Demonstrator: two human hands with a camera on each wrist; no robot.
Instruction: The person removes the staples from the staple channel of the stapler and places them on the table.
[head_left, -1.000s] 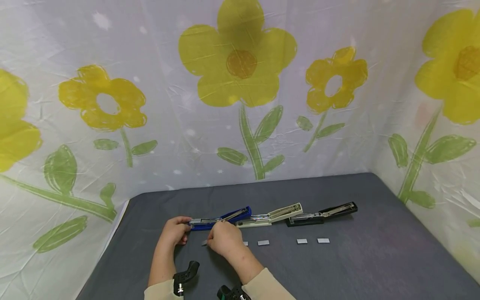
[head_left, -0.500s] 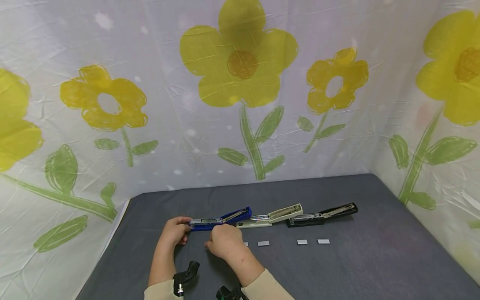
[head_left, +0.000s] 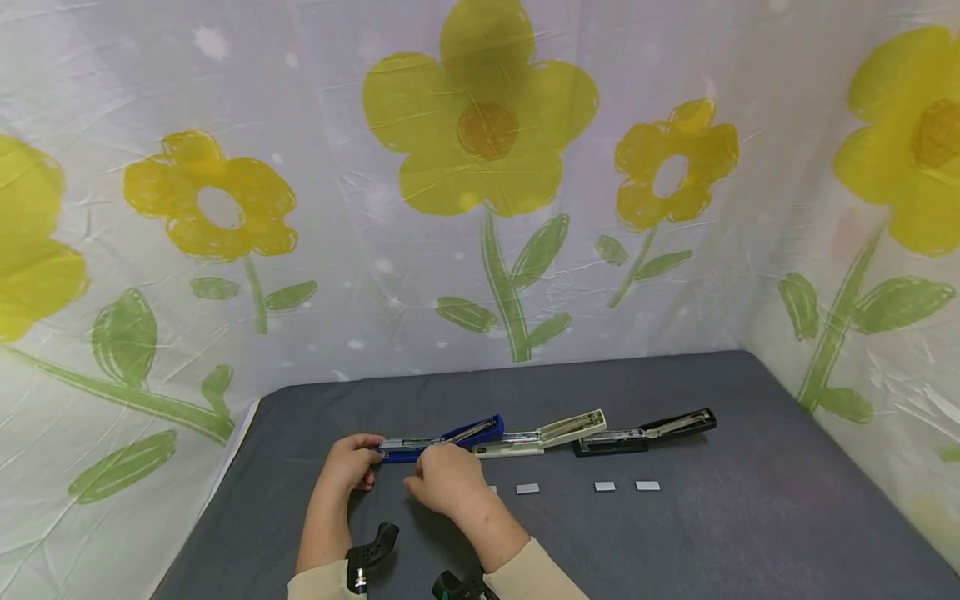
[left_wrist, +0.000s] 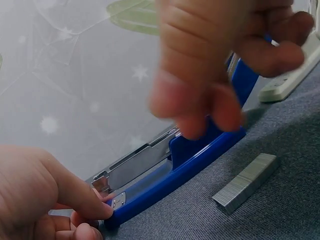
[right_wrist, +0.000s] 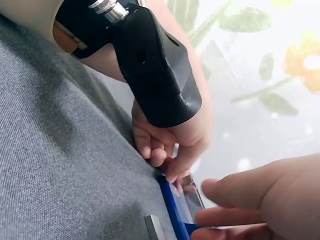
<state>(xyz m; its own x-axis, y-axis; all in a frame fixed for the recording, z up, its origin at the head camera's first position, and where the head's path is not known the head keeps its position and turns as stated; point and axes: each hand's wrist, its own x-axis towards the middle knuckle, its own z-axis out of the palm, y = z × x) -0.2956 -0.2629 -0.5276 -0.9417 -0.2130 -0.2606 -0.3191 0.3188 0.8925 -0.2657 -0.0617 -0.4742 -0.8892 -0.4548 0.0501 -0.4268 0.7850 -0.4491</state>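
A blue stapler (head_left: 405, 456) lies opened out on the dark cloth, its metal magazine exposed in the left wrist view. My left hand (head_left: 348, 462) grips the near end of its base between thumb and fingers. Over the middle of the stapler hovers my right hand (head_left: 453, 479), fingers bent downward. In the right wrist view its thumb and fingers stand apart, with nothing seen between them. Whether they touch the stapler is unclear. A silver strip of staples (left_wrist: 246, 182) rests on the cloth beside the blue base, beneath the right hand; that hand covers it in the head view.
An opened cream stapler (head_left: 570, 426) and an opened black stapler (head_left: 678, 421) continue the row to the right. In front of them lie more staple strips (head_left: 527, 489), one partly behind the right hand. A flower-printed curtain (head_left: 360, 292) rises behind the table.
A strip seen at the right hand's fingertips one second ago is out of sight in the head view. The right hand has shifted slightly left. My left hand keeps its hold on the blue stapler.
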